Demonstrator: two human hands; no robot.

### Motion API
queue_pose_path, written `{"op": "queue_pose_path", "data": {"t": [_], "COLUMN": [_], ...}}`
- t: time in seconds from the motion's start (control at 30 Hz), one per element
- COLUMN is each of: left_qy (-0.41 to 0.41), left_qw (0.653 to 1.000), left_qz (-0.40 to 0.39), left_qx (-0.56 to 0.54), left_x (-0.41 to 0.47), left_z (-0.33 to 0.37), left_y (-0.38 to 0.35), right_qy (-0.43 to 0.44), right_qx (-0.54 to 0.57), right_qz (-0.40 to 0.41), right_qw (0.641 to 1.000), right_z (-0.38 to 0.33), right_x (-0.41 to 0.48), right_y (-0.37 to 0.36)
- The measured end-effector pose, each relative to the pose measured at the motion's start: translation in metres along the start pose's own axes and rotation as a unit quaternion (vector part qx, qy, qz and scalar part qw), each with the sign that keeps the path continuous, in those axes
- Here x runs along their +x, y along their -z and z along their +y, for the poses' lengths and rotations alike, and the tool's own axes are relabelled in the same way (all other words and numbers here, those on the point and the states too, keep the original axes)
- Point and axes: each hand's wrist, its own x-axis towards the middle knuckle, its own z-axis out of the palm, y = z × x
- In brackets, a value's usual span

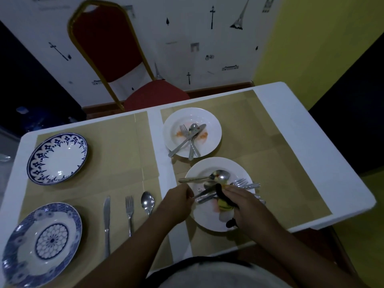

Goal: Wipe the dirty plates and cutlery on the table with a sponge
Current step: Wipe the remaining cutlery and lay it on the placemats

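A white plate near the table's front holds a spoon, forks and a knife. My left hand pinches the knife's handle at the plate's left rim. My right hand grips a yellow sponge with a dark scouring side and presses it over the knife on the plate. A second white plate farther back carries a crossed fork, spoon and knife with orange smears.
Two blue-patterned plates sit on the left mat. A knife, fork and spoon lie side by side between them and my left hand. A red chair stands behind the table.
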Motion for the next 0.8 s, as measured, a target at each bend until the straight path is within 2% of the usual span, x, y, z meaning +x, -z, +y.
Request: {"op": "queue_pose_path", "data": {"t": [0.13, 0.27, 0.4, 0.57, 0.67, 0.73, 0.8], "left_qy": [0.050, 0.085, 0.097, 0.102, 0.122, 0.120, 0.111], "left_qw": [0.987, 0.958, 0.939, 0.924, 0.912, 0.924, 0.942], "left_qz": [-0.061, -0.067, -0.072, -0.071, -0.101, -0.101, -0.085], "left_qx": [-0.141, -0.267, -0.321, -0.361, -0.380, -0.350, -0.305], "left_x": [-0.021, -0.039, -0.050, -0.059, -0.064, -0.064, -0.060], "left_z": [0.001, 0.011, 0.012, 0.012, 0.011, 0.012, 0.012], "left_y": [0.007, 0.006, 0.009, 0.012, 0.012, 0.014, 0.015], "right_qy": [0.054, 0.174, 0.193, 0.169, 0.080, 0.032, 0.032], "right_qx": [-0.017, -0.093, -0.143, -0.158, -0.128, -0.090, -0.063], "right_qz": [0.035, -0.011, -0.052, -0.038, -0.011, 0.012, 0.034], "right_qw": [0.998, 0.980, 0.969, 0.972, 0.988, 0.995, 0.997], "right_z": [-0.007, -0.011, 0.004, 0.014, 0.022, 0.023, 0.018], "right_x": [-0.002, -0.002, 0.009, 0.030, 0.038, 0.040, 0.039], "right_y": [-0.009, -0.024, -0.021, -0.002, 0.008, 0.015, 0.017]}}
